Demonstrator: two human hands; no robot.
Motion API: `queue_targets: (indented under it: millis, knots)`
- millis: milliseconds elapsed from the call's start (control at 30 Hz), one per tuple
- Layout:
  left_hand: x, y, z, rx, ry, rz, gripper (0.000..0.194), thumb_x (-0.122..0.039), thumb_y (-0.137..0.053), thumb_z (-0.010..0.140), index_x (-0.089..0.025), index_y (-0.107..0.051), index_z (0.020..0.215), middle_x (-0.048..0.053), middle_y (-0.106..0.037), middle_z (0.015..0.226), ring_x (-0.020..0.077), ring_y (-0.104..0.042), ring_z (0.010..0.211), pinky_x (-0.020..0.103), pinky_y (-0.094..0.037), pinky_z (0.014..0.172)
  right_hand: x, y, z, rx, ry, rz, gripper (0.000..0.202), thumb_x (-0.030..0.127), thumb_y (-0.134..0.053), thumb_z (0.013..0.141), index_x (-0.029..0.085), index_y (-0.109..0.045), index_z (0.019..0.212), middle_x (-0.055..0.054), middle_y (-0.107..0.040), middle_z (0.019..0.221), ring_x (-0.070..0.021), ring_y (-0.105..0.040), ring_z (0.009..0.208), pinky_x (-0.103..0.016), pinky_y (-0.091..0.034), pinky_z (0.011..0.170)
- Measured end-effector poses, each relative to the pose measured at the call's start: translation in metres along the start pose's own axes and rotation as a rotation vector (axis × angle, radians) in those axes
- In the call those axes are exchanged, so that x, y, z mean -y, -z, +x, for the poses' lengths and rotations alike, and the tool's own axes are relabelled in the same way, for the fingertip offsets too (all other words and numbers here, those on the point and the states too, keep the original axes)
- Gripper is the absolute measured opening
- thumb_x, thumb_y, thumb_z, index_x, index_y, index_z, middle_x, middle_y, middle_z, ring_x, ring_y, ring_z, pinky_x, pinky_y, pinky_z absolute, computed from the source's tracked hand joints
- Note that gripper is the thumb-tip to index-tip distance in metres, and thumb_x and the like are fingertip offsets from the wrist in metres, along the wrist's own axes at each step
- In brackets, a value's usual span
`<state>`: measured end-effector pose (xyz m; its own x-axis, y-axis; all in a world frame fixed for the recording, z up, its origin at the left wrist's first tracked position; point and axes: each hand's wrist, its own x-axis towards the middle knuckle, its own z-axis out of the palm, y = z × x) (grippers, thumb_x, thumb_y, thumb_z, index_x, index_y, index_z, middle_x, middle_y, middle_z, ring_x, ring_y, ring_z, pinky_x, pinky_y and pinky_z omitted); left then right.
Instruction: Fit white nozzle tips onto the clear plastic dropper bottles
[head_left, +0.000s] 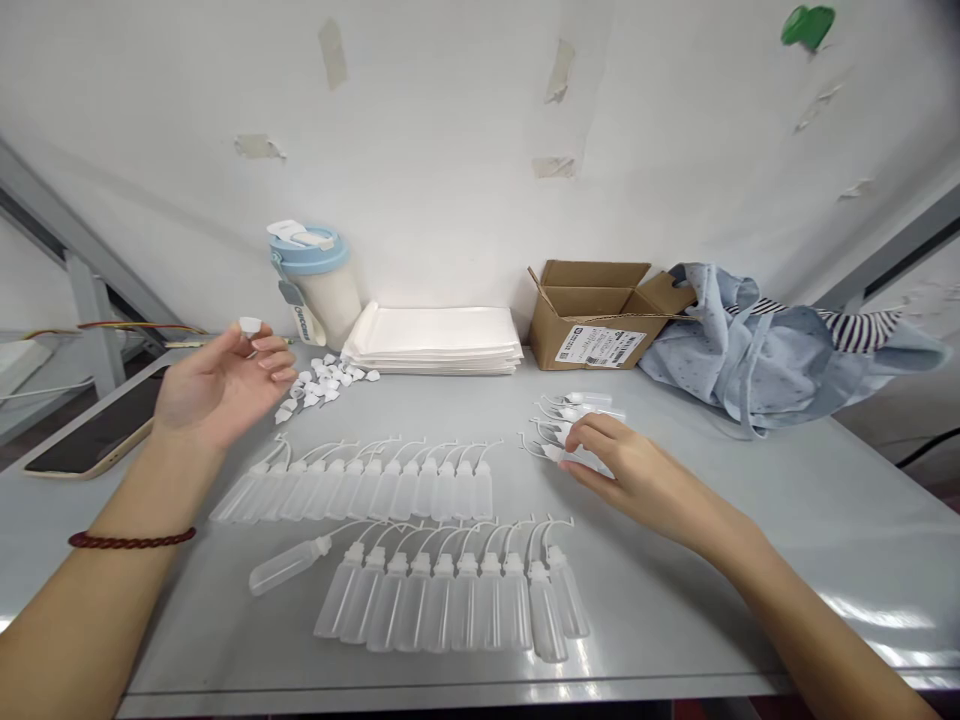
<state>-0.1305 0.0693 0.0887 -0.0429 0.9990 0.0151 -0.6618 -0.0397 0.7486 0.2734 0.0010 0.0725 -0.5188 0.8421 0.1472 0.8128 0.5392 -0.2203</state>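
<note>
My left hand is raised above the table on the left, with a small white cap pinched between thumb and forefinger; its other fingers are loosely curled. On the right, my right hand has thumb and fingers around a small translucent squeeze bottle, partly hidden by the hand. Several similar bottles lie just beyond it, their thin cap straps pointing left. Two rows of translucent bottles lie in the middle, a back row and a front row. One bottle lies apart, tilted, left of the front row.
A pile of white caps lies beyond my left hand. Along the wall stand a cream cup with blue lid, a stack of white sheets, an open cardboard box and blue cloth. A phone lies at left.
</note>
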Motion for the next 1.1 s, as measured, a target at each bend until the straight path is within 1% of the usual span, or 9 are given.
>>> queue_targets:
  millis: [233,333,467,567,667,733,833,1000,1100]
  knots:
    - [0.001,-0.001,-0.001,0.018,-0.011,0.04,0.023,-0.014,-0.037,0.098,-0.013,-0.056,0.086,0.0,-0.048,0.069,0.0094,-0.046,0.057,0.021,-0.043,0.054,0.004,0.002,-0.001,-0.005,-0.013,0.033,0.008,0.024,-0.05,0.092,0.018,-0.056,0.09,-0.008,-0.061,0.091,-0.0205,-0.061,0.079,-0.031,-0.049,0.066]
    - [0.001,-0.002,-0.003,0.027,-0.005,0.062,0.014,-0.011,-0.044,0.094,-0.014,-0.056,0.086,0.0,-0.049,0.07,0.0091,-0.045,0.057,0.02,-0.043,0.055,0.009,0.007,-0.002,0.031,-0.063,0.062,0.019,0.021,-0.047,0.091,0.019,-0.052,0.073,-0.003,-0.058,0.075,-0.0147,-0.052,0.062,-0.027,-0.041,0.057]
    - [0.002,-0.003,-0.003,0.037,0.003,0.125,0.008,-0.011,-0.052,0.088,-0.015,-0.055,0.082,-0.001,-0.048,0.069,0.0096,-0.044,0.057,0.021,-0.042,0.054,0.019,0.014,-0.009,0.198,-0.109,0.171,0.036,0.011,-0.048,0.079,0.02,-0.027,0.052,0.006,-0.03,0.049,-0.0084,-0.024,0.047,-0.025,-0.022,0.046]
    - [0.007,-0.006,-0.003,0.051,0.026,0.212,0.012,-0.012,-0.054,0.085,-0.014,-0.055,0.074,0.001,-0.047,0.068,0.0108,-0.045,0.06,0.022,-0.043,0.055,0.028,0.018,-0.014,0.368,-0.032,0.316,0.037,0.006,-0.048,0.072,0.019,-0.02,0.05,0.008,-0.018,0.049,-0.007,-0.016,0.047,-0.025,-0.017,0.044]
    - [0.014,-0.012,-0.006,0.096,0.044,0.32,0.016,-0.013,-0.059,0.08,-0.014,-0.053,0.064,0.002,-0.048,0.066,0.0123,-0.046,0.061,0.024,-0.043,0.054,0.037,0.017,-0.016,0.454,0.047,0.384,0.04,0.005,-0.049,0.068,0.018,-0.017,0.049,0.008,-0.011,0.05,-0.0067,-0.011,0.046,-0.025,-0.014,0.043]
    - [0.019,-0.017,-0.008,0.137,0.051,0.397,0.016,-0.014,-0.064,0.075,-0.014,-0.055,0.062,0.002,-0.049,0.063,0.0133,-0.048,0.061,0.024,-0.043,0.052,0.04,0.014,-0.016,0.474,0.066,0.383,0.042,0.006,-0.051,0.068,0.017,-0.015,0.048,0.008,-0.007,0.05,-0.0067,-0.009,0.046,-0.026,-0.013,0.043]
    - [0.026,-0.023,-0.013,0.182,0.057,0.526,0.009,-0.017,-0.071,0.071,-0.012,-0.064,0.071,0.003,-0.055,0.063,0.0139,-0.051,0.058,0.025,-0.043,0.049,0.043,0.01,-0.017,0.482,0.041,0.337,0.045,0.01,-0.052,0.072,0.017,-0.014,0.047,0.008,-0.006,0.049,-0.0062,-0.01,0.043,-0.026,-0.014,0.044]
    - [0.029,-0.023,-0.017,0.2,-0.03,0.705,0.025,-0.031,-0.079,0.067,-0.016,-0.068,0.084,0.002,-0.062,0.066,0.0134,-0.054,0.053,0.027,-0.044,0.05,0.044,0.006,-0.019,0.461,-0.002,0.287,0.05,0.013,-0.054,0.073,0.017,-0.012,0.046,0.008,-0.003,0.048,-0.0064,-0.007,0.042,-0.027,-0.014,0.044]
    - [0.03,-0.025,-0.021,0.193,-0.105,0.846,0.026,-0.033,-0.079,0.068,-0.02,-0.067,0.088,0.002,-0.067,0.071,0.0172,-0.06,0.061,0.028,-0.047,0.054,0.044,0.005,-0.019,0.46,-0.008,0.275,0.051,0.013,-0.054,0.074,0.017,-0.012,0.046,0.007,-0.003,0.048,-0.0069,-0.007,0.041,-0.026,-0.014,0.044]
